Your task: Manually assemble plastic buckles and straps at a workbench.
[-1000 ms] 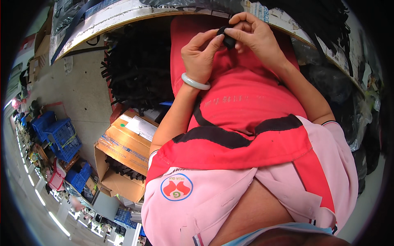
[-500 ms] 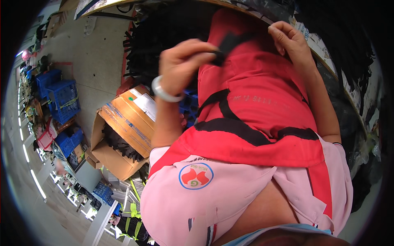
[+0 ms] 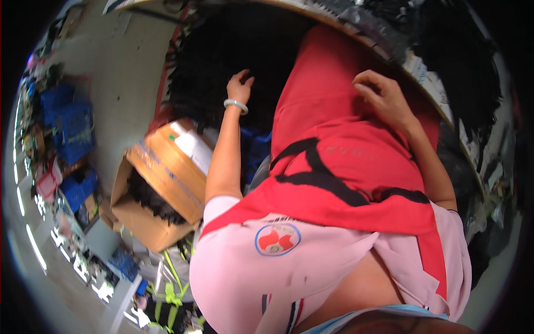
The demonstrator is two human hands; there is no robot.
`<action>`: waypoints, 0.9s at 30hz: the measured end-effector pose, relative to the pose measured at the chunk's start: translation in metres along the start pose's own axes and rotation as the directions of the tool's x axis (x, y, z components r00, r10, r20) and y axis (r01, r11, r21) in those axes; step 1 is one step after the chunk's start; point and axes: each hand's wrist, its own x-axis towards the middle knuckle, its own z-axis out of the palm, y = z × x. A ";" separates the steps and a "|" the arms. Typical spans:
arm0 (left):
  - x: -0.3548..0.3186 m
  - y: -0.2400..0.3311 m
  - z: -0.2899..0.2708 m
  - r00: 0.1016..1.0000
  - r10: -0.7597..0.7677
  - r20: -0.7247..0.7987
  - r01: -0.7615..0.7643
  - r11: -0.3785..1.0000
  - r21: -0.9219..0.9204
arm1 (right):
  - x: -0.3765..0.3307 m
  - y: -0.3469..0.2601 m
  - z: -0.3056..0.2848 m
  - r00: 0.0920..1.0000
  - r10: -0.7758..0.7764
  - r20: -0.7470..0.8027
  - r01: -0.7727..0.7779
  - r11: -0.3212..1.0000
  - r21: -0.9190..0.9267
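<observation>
My left hand (image 3: 239,89), with a white bangle (image 3: 236,106) at its wrist, reaches over a large black heap (image 3: 222,44) left of my lap. Its thumb and fingers are apart, and I see nothing between them, though a black piece would hardly show against the heap. Above the red apron (image 3: 328,72) on my lap hovers my right hand (image 3: 382,99). Its fingers are loosely bent with a gap to the thumb, and no object shows in them. The single pieces of the heap blur together, apart from ragged strip ends at its left edge.
A cardboard box (image 3: 167,172) lies open at my left, with black pieces inside. A table edge (image 3: 384,53) runs across the far right, with black strips (image 3: 473,72) on it. Blue crates (image 3: 75,131) stand farther left; yellow-green bands (image 3: 172,295) lie below the box.
My left hand has moved away from my lap to over the heap; the black strap piece it held no longer shows. My right hand has come slightly lower and nearer my lap.
</observation>
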 end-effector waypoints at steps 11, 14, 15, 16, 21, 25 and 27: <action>0.038 0.374 0.064 0.558 0.796 0.236 -0.772 0.602 -0.202 | 0.014 0.034 0.007 0.979 -0.199 0.039 0.203 0.959 -0.199; 0.095 0.387 0.124 0.494 0.856 0.150 -0.864 0.466 0.190 | 0.014 0.037 0.001 0.983 -0.178 0.047 0.184 0.966 -0.180; 0.101 0.398 0.137 0.497 0.850 0.177 -0.851 0.437 0.291 | 0.010 0.042 -0.003 0.987 -0.156 0.044 0.161 0.972 -0.170; 0.104 0.403 0.146 0.573 0.725 0.382 -0.820 0.518 0.246 | 0.006 0.045 -0.006 0.986 -0.162 0.035 0.166 0.974 -0.153; 0.074 0.394 0.150 0.402 0.751 0.524 -0.912 0.274 0.307 | -0.008 0.066 -0.020 0.990 -0.136 -0.043 0.133 0.988 -0.078; 0.067 0.400 0.138 0.476 0.640 0.603 -0.873 0.428 0.235 | -0.011 0.074 -0.027 0.993 -0.106 -0.058 0.102 0.993 -0.067; 0.070 0.392 0.144 0.483 0.693 0.535 -0.874 0.416 0.250 | -0.010 0.074 -0.026 0.994 -0.108 -0.025 0.106 0.991 -0.077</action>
